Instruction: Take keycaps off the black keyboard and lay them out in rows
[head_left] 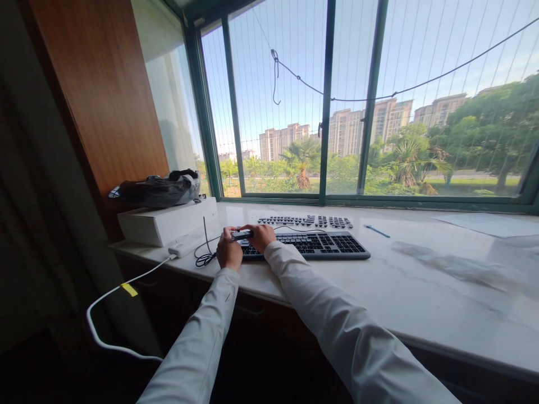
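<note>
A black keyboard lies on the marble sill, with many of its key positions looking bare. Over its left end, my left hand is closed around one side of a small dark object with a shiny edge. My right hand pinches the same object from the other side, fingers bent over it. Its kind cannot be made out, since the fingers cover much of it. Behind the keyboard, several loose dark keycaps are spread in rows.
A thin blue stick-like tool lies right of the keycaps. Clear plastic wrap and white paper are farther right. At left stand a white box topped by a dark bag, a white power strip and a coiled black cable.
</note>
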Action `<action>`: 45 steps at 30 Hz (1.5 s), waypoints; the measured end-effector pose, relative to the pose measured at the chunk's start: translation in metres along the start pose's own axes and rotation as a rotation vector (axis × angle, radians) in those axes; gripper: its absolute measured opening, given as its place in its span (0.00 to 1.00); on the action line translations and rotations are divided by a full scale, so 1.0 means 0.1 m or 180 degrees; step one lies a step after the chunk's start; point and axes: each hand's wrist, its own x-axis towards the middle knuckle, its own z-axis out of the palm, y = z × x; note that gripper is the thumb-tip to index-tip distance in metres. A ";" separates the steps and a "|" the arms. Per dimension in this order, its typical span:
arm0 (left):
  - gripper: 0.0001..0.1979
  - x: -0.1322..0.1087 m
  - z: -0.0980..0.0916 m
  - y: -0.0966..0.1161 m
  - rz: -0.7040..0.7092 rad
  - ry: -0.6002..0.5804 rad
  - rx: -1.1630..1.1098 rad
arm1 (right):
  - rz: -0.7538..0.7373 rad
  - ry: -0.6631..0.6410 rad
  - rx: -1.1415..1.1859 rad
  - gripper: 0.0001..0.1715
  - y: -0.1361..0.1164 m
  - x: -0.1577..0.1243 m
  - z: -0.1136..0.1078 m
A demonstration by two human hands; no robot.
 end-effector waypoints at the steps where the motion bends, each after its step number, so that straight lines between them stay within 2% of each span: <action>1: 0.12 0.00 0.00 0.00 0.0011 0.0012 -0.0011 | 0.0014 0.0014 0.0008 0.21 0.00 0.00 0.00; 6: 0.16 0.01 0.02 -0.02 0.0047 0.0031 -0.0066 | 0.0020 0.0057 0.0056 0.21 0.00 0.01 0.01; 20: 0.16 0.02 -0.01 -0.01 0.0125 0.0085 -0.0216 | 0.0065 0.0150 0.0067 0.22 0.02 0.01 0.04; 28: 0.16 0.01 -0.04 0.01 0.0108 0.0043 -0.0160 | 0.0147 0.0170 0.0093 0.18 0.06 0.04 0.09; 45: 0.17 0.02 -0.01 -0.02 0.0023 0.0003 -0.0130 | 0.0122 0.0107 0.0073 0.19 0.02 0.02 0.03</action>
